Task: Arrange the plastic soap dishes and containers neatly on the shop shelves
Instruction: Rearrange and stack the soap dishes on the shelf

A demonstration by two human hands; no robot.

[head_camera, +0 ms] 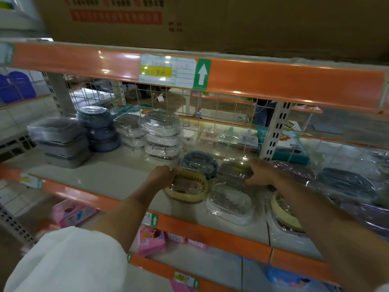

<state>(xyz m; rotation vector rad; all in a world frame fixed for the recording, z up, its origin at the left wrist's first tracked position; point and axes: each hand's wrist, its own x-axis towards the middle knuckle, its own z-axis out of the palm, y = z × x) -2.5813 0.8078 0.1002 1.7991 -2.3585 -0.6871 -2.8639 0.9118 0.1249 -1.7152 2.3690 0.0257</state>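
My left hand [161,174] is gripping the yellow soap dish [187,187] at centre frame; my right hand [260,172] is resting open on a clear dish [234,171].

Wrapped yellow soap dish [187,187] is lying flat at frame centre on the shelf [109,178], clear dish [229,202] sitting just right of it

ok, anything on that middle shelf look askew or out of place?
Yes. Left stacks of grey containers and white wrapped dishes stand tidy, but right of them the loose dishes lie scattered: a yellow dish held by the left hand sits tilted, and another yellow dish leans on edge.
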